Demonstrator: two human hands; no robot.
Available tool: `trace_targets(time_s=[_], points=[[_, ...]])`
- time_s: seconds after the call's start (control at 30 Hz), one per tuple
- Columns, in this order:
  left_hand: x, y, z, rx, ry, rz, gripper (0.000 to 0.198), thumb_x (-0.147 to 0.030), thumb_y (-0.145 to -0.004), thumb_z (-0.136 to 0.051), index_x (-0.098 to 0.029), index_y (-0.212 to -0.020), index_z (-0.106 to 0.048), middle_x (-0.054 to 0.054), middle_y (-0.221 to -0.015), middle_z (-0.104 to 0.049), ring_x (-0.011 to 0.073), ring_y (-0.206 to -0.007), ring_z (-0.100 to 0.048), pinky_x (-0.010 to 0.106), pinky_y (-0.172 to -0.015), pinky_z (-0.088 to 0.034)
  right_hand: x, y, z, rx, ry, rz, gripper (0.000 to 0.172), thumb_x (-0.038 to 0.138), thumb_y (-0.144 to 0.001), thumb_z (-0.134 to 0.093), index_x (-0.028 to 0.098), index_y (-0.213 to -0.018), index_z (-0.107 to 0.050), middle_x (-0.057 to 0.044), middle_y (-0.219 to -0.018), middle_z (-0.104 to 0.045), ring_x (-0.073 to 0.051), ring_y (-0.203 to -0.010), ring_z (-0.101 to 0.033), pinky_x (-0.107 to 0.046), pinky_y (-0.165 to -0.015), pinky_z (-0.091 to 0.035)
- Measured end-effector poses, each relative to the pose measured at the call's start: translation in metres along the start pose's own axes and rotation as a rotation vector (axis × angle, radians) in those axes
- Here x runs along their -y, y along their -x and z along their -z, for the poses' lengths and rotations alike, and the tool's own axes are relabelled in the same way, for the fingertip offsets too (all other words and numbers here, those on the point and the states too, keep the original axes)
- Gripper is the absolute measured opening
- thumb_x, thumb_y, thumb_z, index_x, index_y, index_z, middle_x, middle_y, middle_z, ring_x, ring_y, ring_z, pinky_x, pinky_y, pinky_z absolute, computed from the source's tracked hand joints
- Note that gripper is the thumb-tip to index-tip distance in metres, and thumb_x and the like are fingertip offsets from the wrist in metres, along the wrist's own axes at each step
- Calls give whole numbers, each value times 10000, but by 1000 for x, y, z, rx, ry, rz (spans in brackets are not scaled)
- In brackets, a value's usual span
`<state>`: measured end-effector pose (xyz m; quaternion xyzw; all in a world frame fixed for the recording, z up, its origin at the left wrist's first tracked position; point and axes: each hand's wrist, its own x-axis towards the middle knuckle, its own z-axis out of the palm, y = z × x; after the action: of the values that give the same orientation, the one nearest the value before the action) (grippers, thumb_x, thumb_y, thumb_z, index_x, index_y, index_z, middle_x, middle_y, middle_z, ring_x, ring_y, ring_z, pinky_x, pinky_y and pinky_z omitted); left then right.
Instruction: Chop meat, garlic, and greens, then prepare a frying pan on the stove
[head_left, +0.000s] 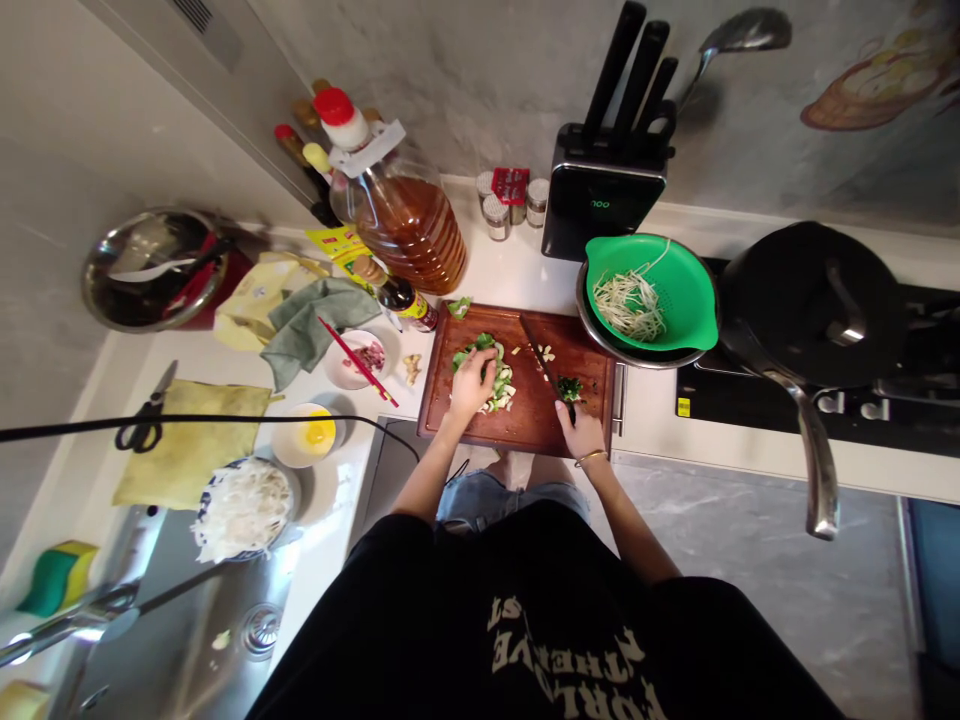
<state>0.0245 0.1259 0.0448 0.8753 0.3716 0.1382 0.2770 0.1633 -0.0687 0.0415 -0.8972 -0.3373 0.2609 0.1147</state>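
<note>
On the brown wooden cutting board (525, 425), my left hand (471, 385) rests over a pile of chopped green vegetables (496, 398). Its fingers are bent and apart, touching the pieces. My right hand (583, 432) is closed round the handle of a kitchen knife (541, 352), whose dark blade points up and left across the board. Beside the blade are small pale chopped bits (546, 353) and a little heap of dark green chopped herbs (569, 388). A leafy scrap (459, 307) lies at the board's far left corner.
Right of the board, a green colander (690, 290) with bean sprouts sits in a metal bowl, near a lidded black pan (802, 300). Left are a sauce bottle (401, 300), chopsticks (356, 360) across a meat dish, an egg bowl (304, 437) and scissors (142, 430). A black cable crosses there.
</note>
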Motion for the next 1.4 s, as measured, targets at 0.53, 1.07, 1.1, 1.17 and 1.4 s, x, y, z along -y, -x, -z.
trace_targets(time_s=[0.53, 1.07, 1.1, 1.17, 1.4], points=[[23, -3, 22, 33, -14, -80, 338, -268, -890, -400, -230, -1191, -550, 37, -1136, -643, 166, -1036, -591, 327, -949, -427, 36, 10, -5, -64, 121, 59, 554, 580, -896, -273, 154, -911, -626, -101, -707, -665, -181, -594, -598, -256, -567, -355], [-14, 8, 50, 272, -414, 5, 701, -63, -788, -340, -280, -1435, -175, 101, -1522, -80, 186, -739, -635, 348, -627, -526, 27, 11, 10, -155, 214, -33, 544, 661, -800, -416, 211, -979, -663, -80, -744, -678, -177, -649, -604, -242, -575, -322], [-14, 8, 50, 268, -428, 10, 672, -84, -806, -346, -278, -1430, -191, 103, -1511, -153, 192, -755, -635, 344, -623, -521, 27, 12, 10, -149, 221, -42, 536, 657, -803, -417, 216, -983, -661, -75, -740, -679, -175, -646, -604, -242, -573, -320], [-17, 6, 50, 218, -436, 23, 574, -175, -850, -381, -256, -1407, -266, 112, -1435, -348, 219, -812, -629, 350, -647, -510, 29, 12, 12, -140, 234, -52, 525, 653, -808, -413, 226, -987, -661, -66, -733, -680, -173, -638, -604, -241, -568, -313], [-52, -24, 19, 118, -283, -359, 307, -311, -906, -378, -199, -941, -662, 95, -984, -649, 245, -1002, -528, 431, -921, -352, 29, 7, 14, -159, 244, -7, 528, 643, -817, -411, 209, -975, -667, -84, -771, -680, -185, -671, -620, -236, -558, -301]])
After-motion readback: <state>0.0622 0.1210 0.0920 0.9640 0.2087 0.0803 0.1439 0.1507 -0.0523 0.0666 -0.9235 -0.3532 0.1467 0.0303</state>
